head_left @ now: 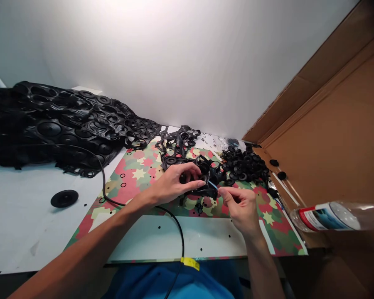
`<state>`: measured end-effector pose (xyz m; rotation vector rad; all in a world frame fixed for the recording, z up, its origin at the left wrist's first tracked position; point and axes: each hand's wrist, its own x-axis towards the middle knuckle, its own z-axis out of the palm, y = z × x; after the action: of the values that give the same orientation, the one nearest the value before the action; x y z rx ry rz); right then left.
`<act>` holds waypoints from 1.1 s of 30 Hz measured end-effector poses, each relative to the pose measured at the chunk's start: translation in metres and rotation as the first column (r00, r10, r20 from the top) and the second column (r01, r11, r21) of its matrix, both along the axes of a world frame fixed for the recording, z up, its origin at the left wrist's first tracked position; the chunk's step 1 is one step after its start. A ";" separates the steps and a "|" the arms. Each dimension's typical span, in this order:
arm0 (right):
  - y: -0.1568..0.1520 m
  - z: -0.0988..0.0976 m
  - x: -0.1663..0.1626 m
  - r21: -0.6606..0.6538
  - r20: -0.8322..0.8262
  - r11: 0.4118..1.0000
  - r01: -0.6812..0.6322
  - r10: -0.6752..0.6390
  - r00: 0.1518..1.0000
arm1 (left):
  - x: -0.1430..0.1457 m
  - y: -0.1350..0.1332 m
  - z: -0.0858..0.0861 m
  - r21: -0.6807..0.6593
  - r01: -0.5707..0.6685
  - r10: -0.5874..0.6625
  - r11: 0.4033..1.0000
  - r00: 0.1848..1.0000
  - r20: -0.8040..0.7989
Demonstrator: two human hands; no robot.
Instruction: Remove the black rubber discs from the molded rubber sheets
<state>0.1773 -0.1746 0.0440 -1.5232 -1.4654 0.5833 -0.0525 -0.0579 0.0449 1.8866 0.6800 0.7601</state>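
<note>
My left hand (176, 182) is closed on a piece of black rubber sheet (216, 174) with round cut-outs, its thumb and fingers pinching near one ring. In my right hand (241, 207) is a thin, bluish, stick-like tool (212, 185), gripped between thumb and fingers. The tool's tip reaches the rubber close to my left thumb; whether it touches is too small to tell. More torn rubber webbing (177, 143) lies just behind my left hand. To the right sits a heap of small black rubber discs (244, 164).
A large stack of black moulded rubber sheets (50, 128) covers the left back. One black disc (64, 198) lies on the white surface. A black cable (177, 224) with a yellow tag (190, 263) crosses the camouflage-patterned mat (137, 182). At right are a plastic bottle (327, 216) and cardboard (336, 124).
</note>
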 end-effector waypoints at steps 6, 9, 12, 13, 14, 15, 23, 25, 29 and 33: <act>0.005 -0.003 0.002 0.009 0.011 1.000 -0.015 0.015 1.000 | 0.004 -0.002 -0.003 -0.203 0.006 0.012 0.979 0.996 0.086; 0.006 -0.004 0.002 0.001 0.017 1.000 0.000 0.000 1.000 | 0.008 -0.003 -0.008 -0.317 -0.006 0.067 0.948 0.981 0.184; 0.007 -0.004 0.000 -0.006 0.036 0.999 0.032 -0.032 0.999 | 0.011 -0.002 -0.014 -0.413 -0.026 0.151 0.910 0.950 0.275; 0.007 -0.004 -0.001 -0.014 0.037 0.999 0.041 -0.040 0.999 | 0.012 -0.002 -0.015 -0.436 -0.024 0.167 0.899 0.942 0.291; 0.007 -0.004 -0.002 -0.021 0.033 0.999 0.045 -0.045 0.998 | 0.013 -0.003 -0.016 -0.454 -0.019 0.173 0.891 0.939 0.299; 0.007 -0.003 -0.003 -0.027 0.026 0.999 0.043 -0.042 0.999 | 0.013 -0.003 -0.016 -0.466 -0.014 0.173 0.885 0.938 0.300; 0.015 0.001 -0.007 -0.052 0.013 0.998 -0.020 0.020 1.000 | 0.013 -0.001 -0.013 -0.385 -0.046 0.167 0.922 0.943 0.288; 0.015 -0.001 -0.007 -0.059 0.010 0.998 -0.019 0.020 1.000 | 0.013 0.000 -0.013 -0.375 -0.033 0.147 0.926 0.949 0.278; 0.007 -0.004 -0.007 -0.037 0.060 0.999 0.040 -0.037 0.998 | 0.014 0.000 -0.015 -0.347 -0.036 0.130 0.937 0.959 0.252; -0.001 -0.002 -0.005 -0.003 0.155 0.996 0.087 -0.085 0.984 | 0.018 -0.002 -0.014 -0.265 -0.039 0.101 0.963 0.969 0.225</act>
<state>0.1726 -0.1758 0.0421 -1.6621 -1.5063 0.4291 -0.0345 -0.0600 0.0314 1.5125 0.6623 0.8813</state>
